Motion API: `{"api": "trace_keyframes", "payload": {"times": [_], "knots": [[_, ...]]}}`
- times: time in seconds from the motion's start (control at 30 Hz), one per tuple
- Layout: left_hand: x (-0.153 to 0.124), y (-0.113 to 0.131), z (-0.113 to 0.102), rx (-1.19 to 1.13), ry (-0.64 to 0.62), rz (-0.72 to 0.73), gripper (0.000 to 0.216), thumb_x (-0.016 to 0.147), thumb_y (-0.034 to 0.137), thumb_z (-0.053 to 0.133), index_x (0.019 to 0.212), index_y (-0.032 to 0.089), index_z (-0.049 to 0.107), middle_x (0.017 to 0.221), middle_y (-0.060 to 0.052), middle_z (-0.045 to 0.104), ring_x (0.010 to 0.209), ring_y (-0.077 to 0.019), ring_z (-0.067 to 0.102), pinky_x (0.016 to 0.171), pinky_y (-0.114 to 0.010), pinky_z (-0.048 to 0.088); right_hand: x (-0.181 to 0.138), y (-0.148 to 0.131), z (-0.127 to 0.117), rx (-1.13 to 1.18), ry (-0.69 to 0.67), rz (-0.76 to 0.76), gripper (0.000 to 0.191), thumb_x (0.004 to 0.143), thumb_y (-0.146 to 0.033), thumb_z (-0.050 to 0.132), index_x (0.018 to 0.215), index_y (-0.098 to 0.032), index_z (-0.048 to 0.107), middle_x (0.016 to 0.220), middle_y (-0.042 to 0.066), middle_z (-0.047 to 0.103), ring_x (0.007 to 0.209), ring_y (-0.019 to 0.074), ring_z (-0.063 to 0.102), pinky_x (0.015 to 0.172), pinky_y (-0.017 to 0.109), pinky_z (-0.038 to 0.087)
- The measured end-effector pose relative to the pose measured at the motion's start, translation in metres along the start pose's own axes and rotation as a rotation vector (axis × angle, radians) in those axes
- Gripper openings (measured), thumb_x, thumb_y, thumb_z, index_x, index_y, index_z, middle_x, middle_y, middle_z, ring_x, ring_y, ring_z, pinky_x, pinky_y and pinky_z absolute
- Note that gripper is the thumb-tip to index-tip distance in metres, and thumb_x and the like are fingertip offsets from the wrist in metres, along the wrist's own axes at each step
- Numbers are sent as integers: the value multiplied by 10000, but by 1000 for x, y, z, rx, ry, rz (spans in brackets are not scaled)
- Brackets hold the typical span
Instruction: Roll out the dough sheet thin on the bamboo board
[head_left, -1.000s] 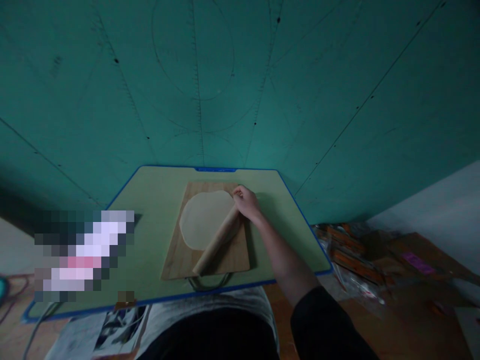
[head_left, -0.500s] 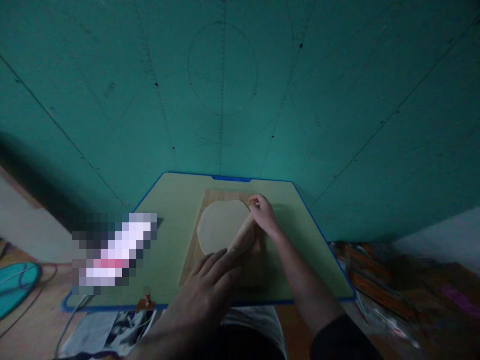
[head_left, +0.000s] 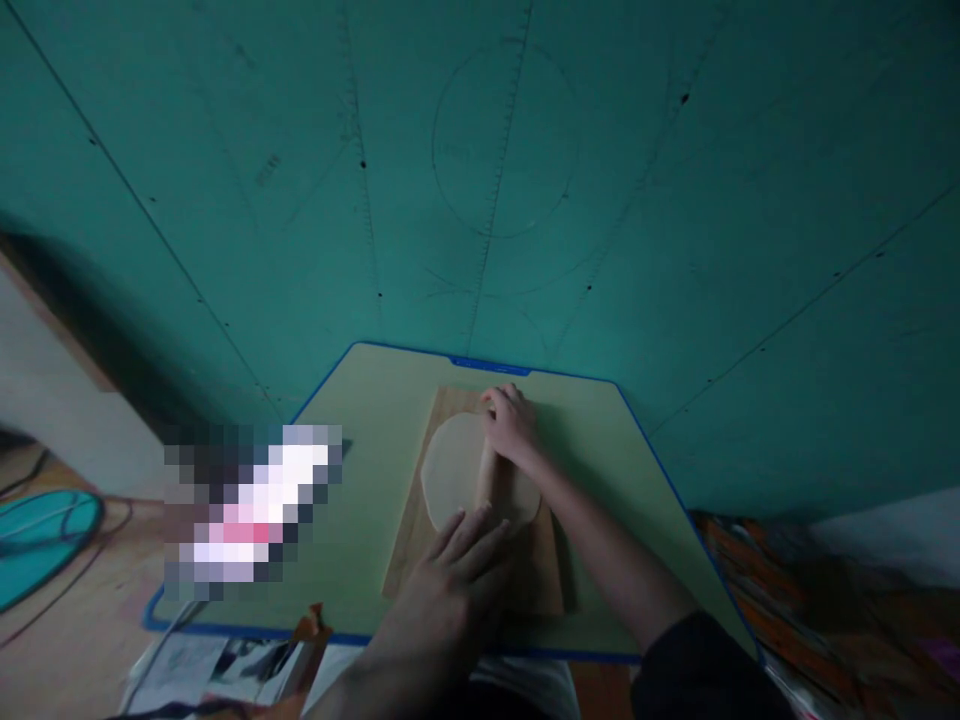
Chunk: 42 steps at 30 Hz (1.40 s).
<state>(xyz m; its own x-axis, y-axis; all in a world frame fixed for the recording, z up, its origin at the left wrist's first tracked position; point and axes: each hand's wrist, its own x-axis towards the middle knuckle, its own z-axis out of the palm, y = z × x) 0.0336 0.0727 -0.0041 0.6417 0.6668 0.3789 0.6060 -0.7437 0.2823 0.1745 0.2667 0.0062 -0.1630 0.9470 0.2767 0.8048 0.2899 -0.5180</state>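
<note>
A thin, pale rolling pin [head_left: 489,475] lies across a flat round sheet of dough [head_left: 454,470] on a wooden board [head_left: 409,540]. My right hand [head_left: 511,425] is closed around the pin's far end. At the near end, my left hand [head_left: 461,575] lies over the pin with its fingers stretched out and spread, fingertips at the dough's near edge. The part of the pin under my left hand is hidden. The dough reaches out on both sides of the pin, and my right forearm covers some of its right side.
The board rests on a pale tabletop [head_left: 352,530] with a blue rim. A pixelated bright object [head_left: 262,510] with a cable stands at the left. A green wall [head_left: 480,200] rises behind. A turquoise round item [head_left: 49,540] lies at far left, orange-brown clutter [head_left: 795,620] at right.
The rolling pin has swung from a slant to nearly upright in view and shifted left across the dough. My right hand moved left with it. The whole view has shifted and tilted slightly.
</note>
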Motion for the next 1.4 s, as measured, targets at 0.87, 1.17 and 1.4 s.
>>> {"api": "trace_keyframes", "payload": {"times": [0.87,1.17,1.4], "knots": [[-40,-49,-36,61,383,-355,382,922,76,436,1212,216,643,1157,-96,751,961,-213,737,780,-350,613,-20,8,-3,-155,-163,-154,324,966,-200,458,1184,-213,698,1385,115,618,1334,238,519,1129,401,376],[-10,-62,-28,335,90,-515,396,965,337,570,1305,139,612,1200,-167,737,1013,-332,723,757,-435,593,-39,0,-1,-219,-123,-242,444,1014,-321,417,1373,-159,621,1490,163,553,1473,310,369,1218,506,248],[16,-98,-53,380,-149,-777,370,1018,394,488,1261,167,651,1313,-164,678,1159,-338,666,886,-427,542,20,-40,16,-337,-196,-143,337,1014,-317,430,1189,-226,702,1371,121,637,1361,286,479,1181,498,265]]}}
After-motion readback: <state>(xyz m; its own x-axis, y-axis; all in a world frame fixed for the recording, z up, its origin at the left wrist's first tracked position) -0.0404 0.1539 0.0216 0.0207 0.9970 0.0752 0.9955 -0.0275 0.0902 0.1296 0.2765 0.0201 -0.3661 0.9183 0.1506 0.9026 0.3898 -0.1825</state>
